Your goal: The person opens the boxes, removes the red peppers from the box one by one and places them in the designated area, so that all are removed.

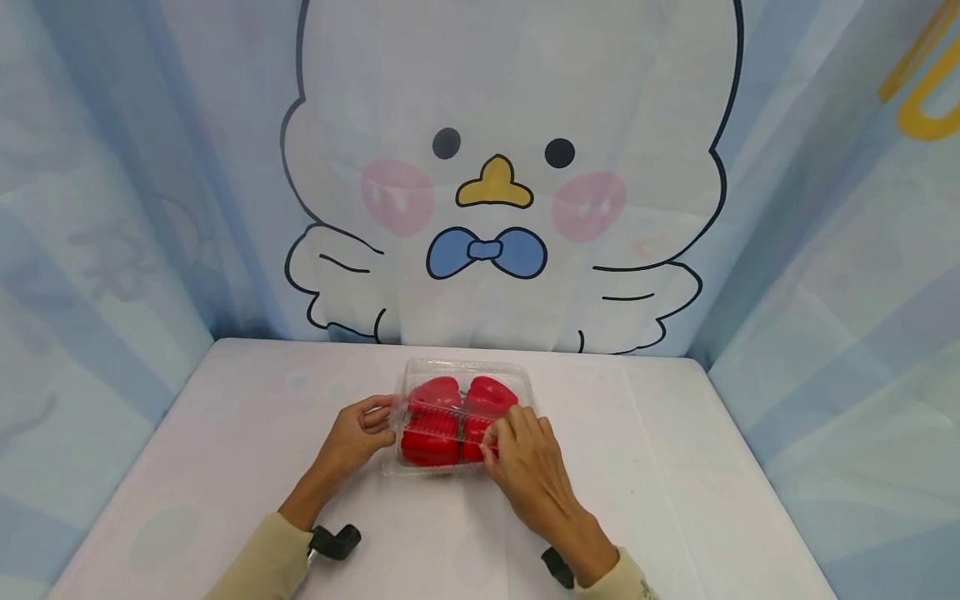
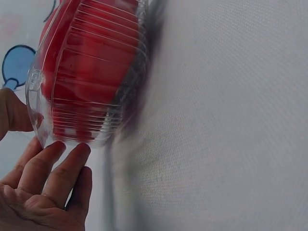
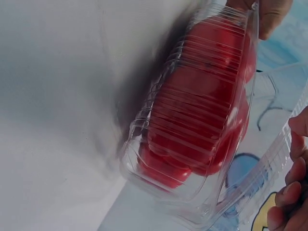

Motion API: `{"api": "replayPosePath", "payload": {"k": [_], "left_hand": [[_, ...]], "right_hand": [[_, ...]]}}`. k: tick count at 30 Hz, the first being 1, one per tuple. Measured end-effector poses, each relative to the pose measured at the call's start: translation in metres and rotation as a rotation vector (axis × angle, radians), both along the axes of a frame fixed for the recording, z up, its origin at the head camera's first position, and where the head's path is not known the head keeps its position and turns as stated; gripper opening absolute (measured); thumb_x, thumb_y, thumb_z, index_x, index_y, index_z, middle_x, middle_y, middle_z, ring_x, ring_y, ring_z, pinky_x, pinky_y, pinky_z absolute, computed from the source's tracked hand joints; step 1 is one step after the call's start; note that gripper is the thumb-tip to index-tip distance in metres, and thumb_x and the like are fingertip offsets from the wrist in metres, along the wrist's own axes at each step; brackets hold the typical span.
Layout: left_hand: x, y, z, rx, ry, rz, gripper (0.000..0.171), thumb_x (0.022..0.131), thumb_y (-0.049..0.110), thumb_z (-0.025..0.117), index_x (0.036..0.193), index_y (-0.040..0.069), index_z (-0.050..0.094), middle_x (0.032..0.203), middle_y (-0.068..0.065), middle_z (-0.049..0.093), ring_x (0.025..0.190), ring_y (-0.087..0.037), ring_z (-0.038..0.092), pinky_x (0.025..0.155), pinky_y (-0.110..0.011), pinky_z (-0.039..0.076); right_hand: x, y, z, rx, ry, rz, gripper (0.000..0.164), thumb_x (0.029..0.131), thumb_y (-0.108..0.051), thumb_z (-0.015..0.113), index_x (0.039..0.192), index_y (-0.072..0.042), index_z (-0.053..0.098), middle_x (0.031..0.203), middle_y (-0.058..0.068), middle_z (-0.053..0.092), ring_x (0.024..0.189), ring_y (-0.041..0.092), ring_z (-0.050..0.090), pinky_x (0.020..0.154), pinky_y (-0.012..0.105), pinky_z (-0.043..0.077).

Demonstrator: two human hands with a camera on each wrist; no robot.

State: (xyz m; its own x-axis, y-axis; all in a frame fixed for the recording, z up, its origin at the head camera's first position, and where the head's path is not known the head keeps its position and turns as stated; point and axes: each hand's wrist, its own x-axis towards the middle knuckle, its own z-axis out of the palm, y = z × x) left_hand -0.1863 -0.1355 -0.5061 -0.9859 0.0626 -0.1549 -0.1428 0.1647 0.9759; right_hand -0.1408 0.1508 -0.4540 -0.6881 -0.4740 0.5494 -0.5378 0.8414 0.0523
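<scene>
A clear plastic clamshell box [image 1: 392,467] stands on the table with several red bell peppers [image 1: 429,447] inside. Its hinged lid [image 3: 272,161] is tilted up partway, apart from the tray's rim in the right wrist view. My left hand [image 1: 362,433] holds the box at its left side, thumb and fingertips on either side of the rim in the left wrist view. With thumb and curled fingers, my right hand [image 1: 527,462] pinches the front edge of the lid above the right-hand peppers. That hand partly hides one pepper in the head view.
The white table [image 1: 675,500] reaches out on both sides of the box. A curtain [image 1: 637,100] with a cartoon bird hangs behind its back edge, and pale blue curtains [image 1: 90,250] flank it. Black devices [image 1: 335,542] are strapped at both wrists.
</scene>
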Motion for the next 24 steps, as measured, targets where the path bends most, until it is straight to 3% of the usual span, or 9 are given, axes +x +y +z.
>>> {"api": "replayPosePath", "payload": {"k": [5, 10, 18, 24], "left_hand": [[-0.001, 0.002, -0.001, 0.014, -0.001, -0.001, 0.057, 0.094, 0.003, 0.074, 0.148, 0.006, 0.057, 0.153, -0.019, 0.061, 0.137, -0.039, 0.064, 0.108, -0.045, 0.055], [-0.003, 0.001, -0.001, 0.007, 0.017, -0.008, 0.058, 0.094, 0.002, 0.071, 0.15, 0.007, 0.057, 0.156, -0.018, 0.057, 0.14, -0.04, 0.06, 0.109, -0.044, 0.054], [-0.004, -0.001, -0.003, 0.037, -0.001, -0.004, 0.06, 0.095, 0.002, 0.068, 0.153, 0.003, 0.053, 0.158, -0.02, 0.055, 0.141, -0.039, 0.06, 0.109, -0.041, 0.054], [-0.002, 0.0, -0.004, 0.083, 0.066, -0.048, 0.059, 0.095, -0.003, 0.067, 0.152, 0.002, 0.054, 0.158, -0.018, 0.055, 0.146, -0.038, 0.055, 0.107, -0.032, 0.055]], "right_hand": [[-0.001, 0.002, 0.003, -0.02, -0.013, -0.006, 0.029, 0.083, -0.022, 0.088, 0.097, -0.016, 0.064, 0.089, -0.001, 0.053, 0.082, 0.01, 0.045, 0.069, 0.024, 0.037], [-0.006, 0.004, 0.016, -0.063, -0.015, -0.036, 0.036, 0.083, -0.022, 0.091, 0.101, -0.01, 0.062, 0.09, 0.004, 0.053, 0.083, 0.014, 0.045, 0.07, 0.028, 0.038], [-0.025, 0.006, 0.035, -0.076, -0.018, -0.024, 0.028, 0.088, -0.021, 0.087, 0.103, -0.01, 0.065, 0.093, 0.004, 0.054, 0.088, 0.016, 0.049, 0.072, 0.031, 0.035], [-0.044, 0.006, 0.043, -0.118, 0.041, 0.012, 0.025, 0.09, -0.018, 0.085, 0.104, -0.011, 0.066, 0.095, 0.005, 0.058, 0.09, 0.019, 0.052, 0.073, 0.032, 0.036]]}}
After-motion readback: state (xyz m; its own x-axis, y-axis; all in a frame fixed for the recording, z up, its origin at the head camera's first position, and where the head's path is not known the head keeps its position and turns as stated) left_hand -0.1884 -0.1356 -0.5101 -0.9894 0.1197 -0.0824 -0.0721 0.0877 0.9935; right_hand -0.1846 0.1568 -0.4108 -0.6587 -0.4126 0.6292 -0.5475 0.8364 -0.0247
